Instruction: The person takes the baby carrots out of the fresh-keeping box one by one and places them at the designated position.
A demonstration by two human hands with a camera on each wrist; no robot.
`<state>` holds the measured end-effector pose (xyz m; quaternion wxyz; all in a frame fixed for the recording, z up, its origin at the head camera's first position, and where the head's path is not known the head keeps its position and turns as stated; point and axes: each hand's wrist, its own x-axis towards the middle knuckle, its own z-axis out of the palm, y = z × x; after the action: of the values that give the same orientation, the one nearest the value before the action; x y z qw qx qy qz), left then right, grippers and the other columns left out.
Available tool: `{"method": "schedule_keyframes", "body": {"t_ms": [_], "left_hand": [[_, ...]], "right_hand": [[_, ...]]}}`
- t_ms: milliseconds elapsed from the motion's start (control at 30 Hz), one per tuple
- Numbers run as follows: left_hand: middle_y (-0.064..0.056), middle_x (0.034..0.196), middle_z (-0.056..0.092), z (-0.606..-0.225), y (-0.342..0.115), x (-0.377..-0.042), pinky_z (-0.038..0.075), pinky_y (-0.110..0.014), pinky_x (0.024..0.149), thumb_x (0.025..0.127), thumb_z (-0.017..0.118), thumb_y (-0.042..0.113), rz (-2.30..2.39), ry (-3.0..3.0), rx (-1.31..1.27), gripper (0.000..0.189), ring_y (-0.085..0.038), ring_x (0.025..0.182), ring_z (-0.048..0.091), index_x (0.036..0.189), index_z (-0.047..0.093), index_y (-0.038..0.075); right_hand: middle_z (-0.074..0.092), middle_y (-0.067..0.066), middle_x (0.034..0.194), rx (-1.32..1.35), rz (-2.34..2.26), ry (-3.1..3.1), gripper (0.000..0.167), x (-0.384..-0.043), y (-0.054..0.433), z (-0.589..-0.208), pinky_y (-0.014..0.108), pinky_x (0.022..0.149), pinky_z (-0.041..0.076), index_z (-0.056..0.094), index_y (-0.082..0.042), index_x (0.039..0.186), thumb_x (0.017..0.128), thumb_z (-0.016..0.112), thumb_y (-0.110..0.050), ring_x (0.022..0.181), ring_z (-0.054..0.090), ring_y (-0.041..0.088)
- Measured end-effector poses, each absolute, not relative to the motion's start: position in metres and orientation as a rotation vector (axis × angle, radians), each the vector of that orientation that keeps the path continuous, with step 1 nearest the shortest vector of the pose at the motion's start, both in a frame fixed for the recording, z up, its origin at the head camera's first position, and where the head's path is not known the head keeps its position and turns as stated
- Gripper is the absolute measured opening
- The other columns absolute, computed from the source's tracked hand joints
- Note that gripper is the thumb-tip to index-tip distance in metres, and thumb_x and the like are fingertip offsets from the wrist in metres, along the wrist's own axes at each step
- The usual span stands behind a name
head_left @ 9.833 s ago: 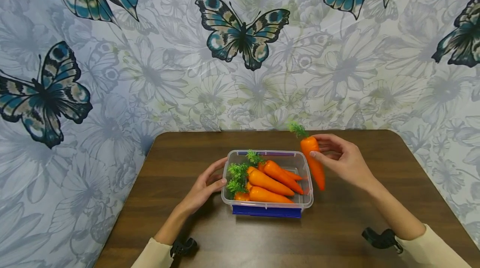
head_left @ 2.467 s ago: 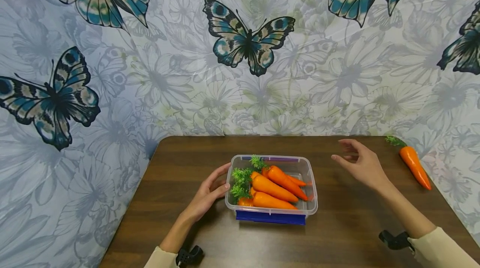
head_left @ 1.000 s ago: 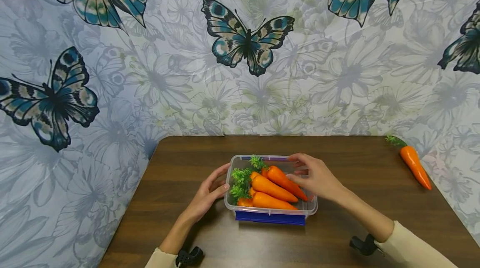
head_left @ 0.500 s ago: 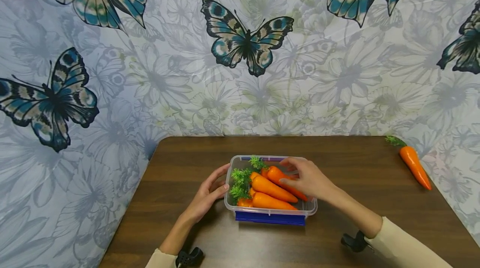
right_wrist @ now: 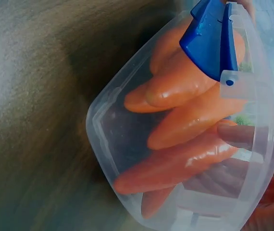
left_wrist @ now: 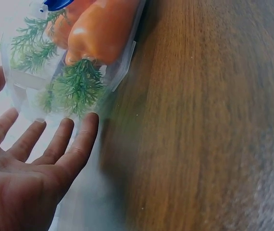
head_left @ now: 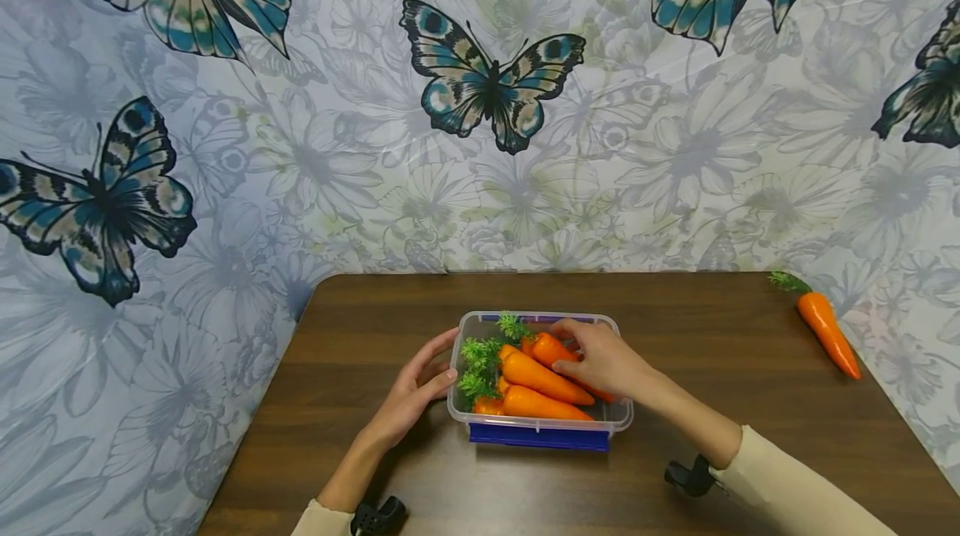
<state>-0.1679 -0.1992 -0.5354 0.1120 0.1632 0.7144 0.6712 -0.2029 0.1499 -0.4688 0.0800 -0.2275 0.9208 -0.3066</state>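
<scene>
A clear plastic food container (head_left: 617, 415) with a blue clip (head_left: 538, 436) holds several orange carrots with leafy green tops (head_left: 480, 357). My left hand (head_left: 411, 386) rests against its left end. In the left wrist view, that hand's nearly straight fingertips (left_wrist: 90, 120) touch the wall beside the leaves. My right hand (head_left: 607, 359) reaches inside from the right, thumb and fingers around the rearmost upper carrot (head_left: 550, 348). Through the wall, the right wrist view shows the thumb (right_wrist: 235, 134) on this carrot (right_wrist: 175, 166); the other fingers are partly hidden.
One carrot (head_left: 828, 336) lies apart at the right back edge of the brown wooden table (head_left: 375, 311). Behind the table hangs a butterfly-patterned backdrop (head_left: 491, 211). Black wrist cameras (head_left: 378, 515) are worn on both wrists.
Earlier my right hand held a carrot beside the container; that carrot now lies at the table's right edge. The right hand has since returned leftward into the container, onto another carrot. Left hand stays.
</scene>
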Motion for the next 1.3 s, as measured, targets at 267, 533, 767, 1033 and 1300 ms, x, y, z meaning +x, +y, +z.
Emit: {"method": "schedule_keyframes", "body": {"t_ms": [267,533,767,1033,1300], "left_hand": [[-0.008,0.175,0.035,-0.535,-0.199,-0.168,0.062,-0.034,0.102,0.111,0.058,0.017,1.979,2.092,0.472,0.061,-0.049,0.149,0.051,0.168,0.037,0.028],[-0.009,0.176,0.034,-0.534,-0.198,-0.168,0.062,-0.033,0.102,0.111,0.058,0.016,1.983,2.084,0.479,0.062,-0.049,0.149,0.050,0.168,0.037,0.027],[-0.009,0.176,0.035,-0.536,-0.198,-0.168,0.062,-0.033,0.101,0.111,0.058,0.016,1.983,2.092,0.468,0.062,-0.049,0.149,0.050,0.168,0.037,0.027],[-0.010,0.176,0.033,-0.539,-0.200,-0.168,0.062,-0.033,0.100,0.112,0.057,0.014,1.993,2.082,0.501,0.062,-0.050,0.150,0.049,0.169,0.036,0.025],[-0.009,0.176,0.033,-0.539,-0.200,-0.168,0.061,-0.033,0.100,0.112,0.056,0.016,1.987,2.082,0.505,0.061,-0.050,0.150,0.049,0.169,0.036,0.027]], "right_hand": [[0.080,0.008,0.124,-0.662,-0.891,2.772,0.044,-0.203,0.146,-0.472,0.048,0.097,0.063,0.070,-0.010,0.135,0.095,0.083,-0.023,0.108,0.075,0.026],[0.080,0.007,0.121,-0.667,-0.884,2.777,0.043,-0.201,0.146,-0.472,0.048,0.097,0.063,0.070,-0.010,0.135,0.095,0.083,-0.023,0.109,0.076,0.025],[0.079,0.007,0.124,-0.692,-0.925,2.790,0.043,-0.201,0.148,-0.468,0.046,0.094,0.064,0.070,-0.010,0.136,0.097,0.082,-0.022,0.103,0.076,0.022],[0.079,0.004,0.123,-0.709,-0.986,2.796,0.044,-0.202,0.148,-0.463,0.039,0.090,0.064,0.070,-0.013,0.138,0.097,0.081,-0.026,0.102,0.075,0.017],[0.079,0.003,0.120,-0.668,-1.043,2.787,0.044,-0.197,0.148,-0.454,0.041,0.091,0.064,0.069,-0.015,0.139,0.098,0.080,-0.029,0.104,0.075,0.019]]}}
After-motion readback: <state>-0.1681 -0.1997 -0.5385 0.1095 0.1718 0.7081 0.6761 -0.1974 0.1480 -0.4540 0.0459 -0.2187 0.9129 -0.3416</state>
